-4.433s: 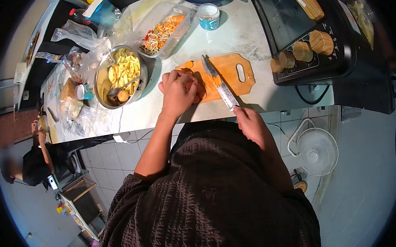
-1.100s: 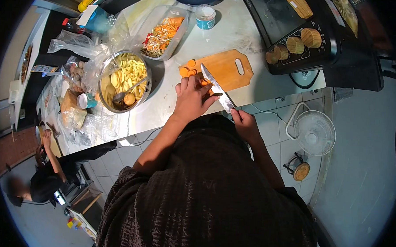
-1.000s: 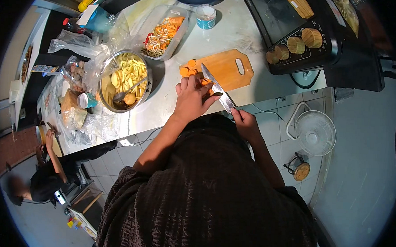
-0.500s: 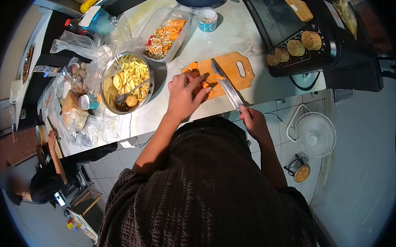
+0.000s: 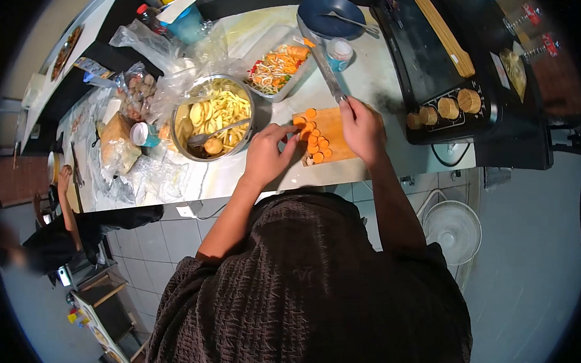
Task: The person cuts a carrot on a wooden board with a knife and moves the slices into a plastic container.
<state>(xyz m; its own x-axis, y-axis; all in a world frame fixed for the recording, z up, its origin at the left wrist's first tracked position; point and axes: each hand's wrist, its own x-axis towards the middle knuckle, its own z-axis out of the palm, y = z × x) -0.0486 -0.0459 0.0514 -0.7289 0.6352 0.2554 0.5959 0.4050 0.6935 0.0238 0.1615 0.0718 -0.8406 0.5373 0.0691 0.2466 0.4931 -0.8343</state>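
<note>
Round orange carrot slices (image 5: 320, 144) lie in loose rows on a wooden cutting board (image 5: 347, 145). At the board's left edge is my left hand (image 5: 269, 153), its thumb and index fingertips close together beside the slices. Whatever may be between those fingertips is too small to make out. My right hand (image 5: 365, 131) grips the handle of a knife (image 5: 329, 73), raised over the board's far side. The blade points away towards a plastic tub (image 5: 295, 84) of bean sprouts and shredded carrot, with a bit of orange near its tip.
A steel pot (image 5: 247, 135) of cut potatoes with a spoon stands left of the board. Behind are a small jar (image 5: 339, 54) and a dark blue pan (image 5: 311, 14). A toaster oven (image 5: 437, 77) is at right. Plastic bags and bread crowd the left; another person sits beyond.
My right hand has lifted the knife up and away from the board, past its far edge. The left hand stays by the slices, which are now more exposed. The view has shifted.
</note>
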